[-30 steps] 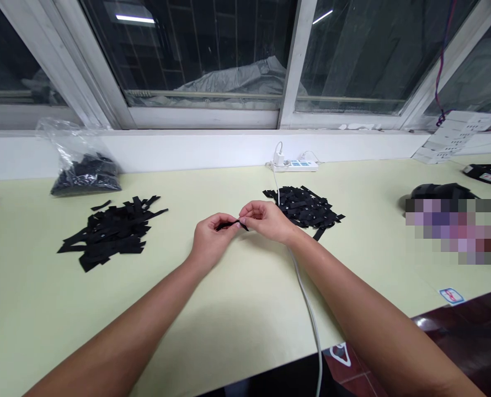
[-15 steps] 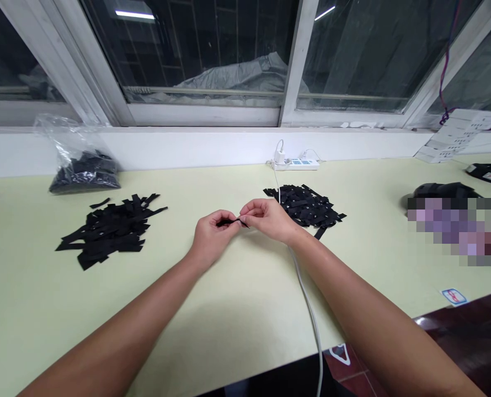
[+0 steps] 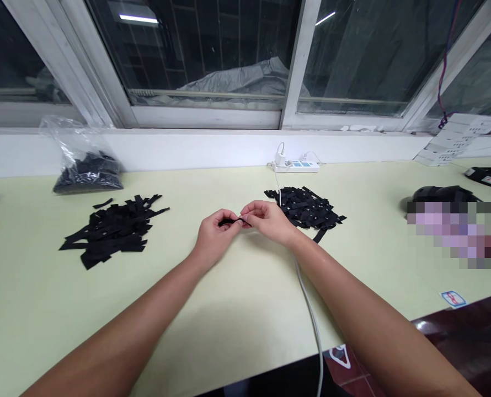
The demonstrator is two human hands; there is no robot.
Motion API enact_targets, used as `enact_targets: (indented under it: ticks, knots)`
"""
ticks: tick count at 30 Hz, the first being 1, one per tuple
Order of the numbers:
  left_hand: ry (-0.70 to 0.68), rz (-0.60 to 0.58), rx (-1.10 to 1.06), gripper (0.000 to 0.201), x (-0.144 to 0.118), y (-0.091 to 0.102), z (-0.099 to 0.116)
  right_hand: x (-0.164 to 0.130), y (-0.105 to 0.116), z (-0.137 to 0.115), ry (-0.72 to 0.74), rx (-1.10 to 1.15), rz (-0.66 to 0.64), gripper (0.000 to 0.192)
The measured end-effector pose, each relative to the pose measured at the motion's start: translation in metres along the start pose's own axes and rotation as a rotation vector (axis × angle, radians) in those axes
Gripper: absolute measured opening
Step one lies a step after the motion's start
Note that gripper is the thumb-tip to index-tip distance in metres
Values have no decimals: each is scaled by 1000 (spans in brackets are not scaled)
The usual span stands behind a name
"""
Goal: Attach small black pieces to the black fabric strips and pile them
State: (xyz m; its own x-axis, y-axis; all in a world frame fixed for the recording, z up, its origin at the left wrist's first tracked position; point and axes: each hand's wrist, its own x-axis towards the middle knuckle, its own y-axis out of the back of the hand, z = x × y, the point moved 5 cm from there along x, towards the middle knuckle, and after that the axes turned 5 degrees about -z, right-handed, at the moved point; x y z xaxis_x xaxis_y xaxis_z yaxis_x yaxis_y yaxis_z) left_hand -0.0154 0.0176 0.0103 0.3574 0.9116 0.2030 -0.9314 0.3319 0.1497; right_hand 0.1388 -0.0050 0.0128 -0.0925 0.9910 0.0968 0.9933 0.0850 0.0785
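Note:
Near the middle of the table, my left hand (image 3: 215,231) and my right hand (image 3: 266,219) meet fingertip to fingertip. Both pinch a black fabric strip (image 3: 228,222), which runs from the left palm to the right fingertips. Fingers cover much of it, so any small part on it cannot be made out. To the left lies a loose pile of black strips (image 3: 115,229). Just beyond my right hand spreads another pile of black strips (image 3: 309,207), dotted with small shiny spots.
A clear plastic bag (image 3: 89,171) of black pieces stands at the back left. By the wall sits a white power strip (image 3: 299,166); its white cable (image 3: 309,303) runs under my right forearm and over the front edge. A black item (image 3: 444,193) lies at the right beside a blurred patch.
Both hands keep the same pinch on the strip, with barely any finger movement. The whole view has shifted slightly.

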Motion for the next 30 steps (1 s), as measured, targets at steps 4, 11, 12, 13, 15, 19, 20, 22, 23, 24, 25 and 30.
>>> enact_targets:
  ticks: [4,11,12,13,15,19,20,22,23,24,25,30]
  knots:
    - [-10,25,48,18,2,4,-3,-1,-5,-3,12,111,-56,21]
    - [-12,-1,55,22,1,3,-5,2,-7,2,92,-138,-32,14]
    - [-3,-5,44,23,1,3,-5,3,-6,5,77,-118,-26,13]
    - [3,-9,33,24,1,2,-6,3,-6,6,63,-98,-24,12]
    - [6,-15,21,23,2,1,-6,4,-5,8,49,-69,-29,11]
    - [-12,-15,32,21,3,2,-9,4,-7,8,8,-30,-44,12]
    - [-18,-17,36,20,4,3,-10,4,-7,8,-11,-20,-48,13]
    - [-29,-25,43,19,5,3,-10,4,-7,9,-41,-2,-61,15]
    - [-33,-31,47,18,5,3,-10,4,-7,9,-49,6,-68,15]
    - [-35,-38,50,17,5,3,-10,4,-7,9,-57,11,-75,14]
    - [-34,-46,51,17,5,2,-10,3,-7,8,-64,14,-80,14]
    - [-10,-74,47,15,4,0,-12,2,-6,7,-72,-54,-77,11]
